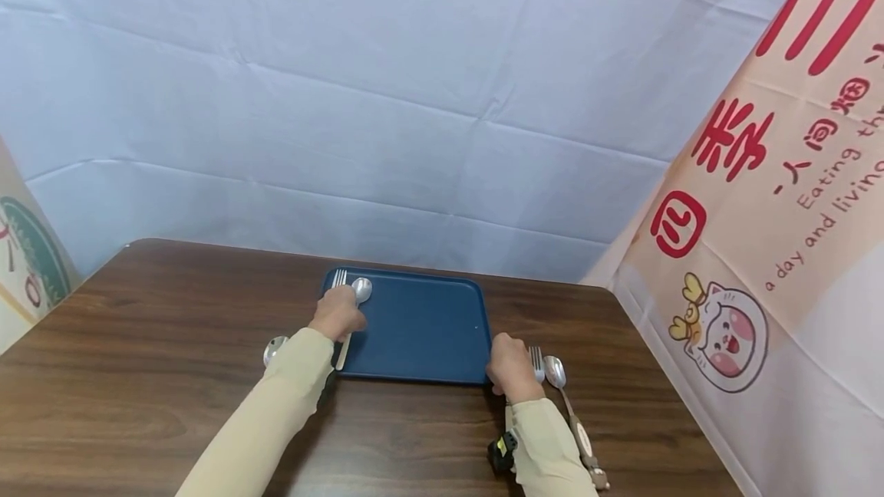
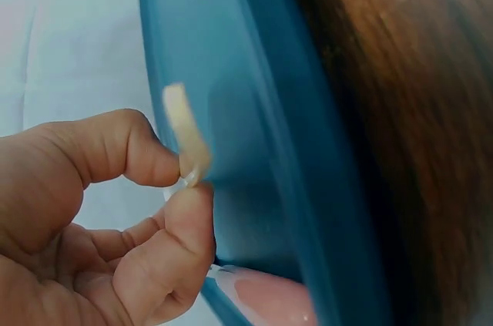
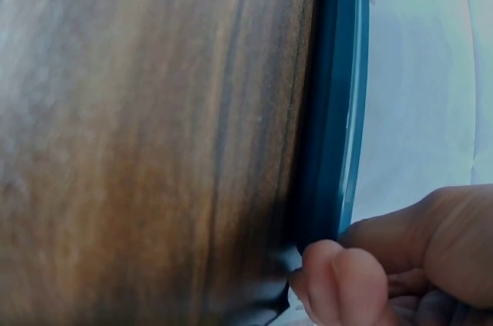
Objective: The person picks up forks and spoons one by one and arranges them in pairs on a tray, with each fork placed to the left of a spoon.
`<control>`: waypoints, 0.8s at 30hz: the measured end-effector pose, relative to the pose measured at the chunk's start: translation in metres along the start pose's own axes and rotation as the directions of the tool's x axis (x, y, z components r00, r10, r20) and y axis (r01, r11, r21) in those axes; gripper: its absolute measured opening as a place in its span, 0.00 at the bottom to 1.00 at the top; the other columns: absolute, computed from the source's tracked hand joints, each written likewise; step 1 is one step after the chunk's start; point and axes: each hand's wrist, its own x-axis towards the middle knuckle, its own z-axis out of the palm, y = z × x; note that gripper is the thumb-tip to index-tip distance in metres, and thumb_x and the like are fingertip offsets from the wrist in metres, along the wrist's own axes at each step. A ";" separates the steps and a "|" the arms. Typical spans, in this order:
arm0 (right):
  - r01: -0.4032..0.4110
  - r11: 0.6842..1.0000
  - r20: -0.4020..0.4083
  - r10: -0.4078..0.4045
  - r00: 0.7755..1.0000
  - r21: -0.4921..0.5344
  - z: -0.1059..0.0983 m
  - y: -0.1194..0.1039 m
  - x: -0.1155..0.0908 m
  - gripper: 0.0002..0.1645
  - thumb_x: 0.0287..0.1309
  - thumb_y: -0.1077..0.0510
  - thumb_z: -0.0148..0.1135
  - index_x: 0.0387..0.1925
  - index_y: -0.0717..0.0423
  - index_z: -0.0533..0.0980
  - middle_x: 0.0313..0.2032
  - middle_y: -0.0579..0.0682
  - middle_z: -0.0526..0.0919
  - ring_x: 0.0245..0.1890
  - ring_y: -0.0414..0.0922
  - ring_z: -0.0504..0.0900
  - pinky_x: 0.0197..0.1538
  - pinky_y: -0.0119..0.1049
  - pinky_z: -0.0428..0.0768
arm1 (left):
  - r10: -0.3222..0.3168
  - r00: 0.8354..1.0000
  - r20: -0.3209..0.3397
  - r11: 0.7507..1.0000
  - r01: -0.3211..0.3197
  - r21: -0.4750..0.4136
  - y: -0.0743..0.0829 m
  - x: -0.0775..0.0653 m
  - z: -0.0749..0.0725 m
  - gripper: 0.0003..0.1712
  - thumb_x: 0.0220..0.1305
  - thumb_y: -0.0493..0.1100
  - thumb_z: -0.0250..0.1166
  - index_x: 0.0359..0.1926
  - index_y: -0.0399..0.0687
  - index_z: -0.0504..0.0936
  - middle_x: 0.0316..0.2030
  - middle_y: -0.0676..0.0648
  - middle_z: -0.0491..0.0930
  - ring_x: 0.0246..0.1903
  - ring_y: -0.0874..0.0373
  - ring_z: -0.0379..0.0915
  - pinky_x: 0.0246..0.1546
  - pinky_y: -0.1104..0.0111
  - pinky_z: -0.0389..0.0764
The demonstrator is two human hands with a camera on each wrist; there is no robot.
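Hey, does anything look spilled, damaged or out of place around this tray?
Nothing stands out: I see no spill or damage on the visible parts of the blue tray or the brown table. Only the pale cloth behind looks slightly untidy, with creases across it.

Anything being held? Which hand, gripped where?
Left hand pinches a thin cream handle between thumb and finger; which utensil it belongs to can't be told. Right hand grips the blue tray by its rim, near right corner.

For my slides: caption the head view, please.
Left hand pinches a pale utensil handle over a blue tray while the right hand grips its near right corner.
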 end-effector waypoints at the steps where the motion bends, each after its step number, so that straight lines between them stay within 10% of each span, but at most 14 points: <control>1: 0.001 1.000 0.002 -0.001 1.000 -0.003 0.000 0.000 0.000 0.05 0.50 0.76 0.55 0.27 0.68 0.75 0.20 0.59 0.73 0.11 0.44 0.74 0.14 0.32 0.73 | -0.002 1.000 0.002 1.000 0.002 0.009 0.000 0.001 0.000 0.17 0.48 0.33 0.66 0.39 0.27 0.74 0.26 0.38 0.71 0.14 0.53 0.71 0.10 0.69 0.71; 24: -0.011 1.000 0.015 0.011 1.000 -0.015 0.001 -0.001 0.000 0.07 0.51 0.76 0.55 0.23 0.66 0.74 0.18 0.57 0.72 0.11 0.43 0.75 0.14 0.31 0.73 | 0.037 0.998 -0.041 0.999 -0.037 0.015 0.006 0.009 0.000 0.14 0.51 0.27 0.61 0.40 0.22 0.74 0.25 0.36 0.72 0.18 0.50 0.72 0.12 0.68 0.73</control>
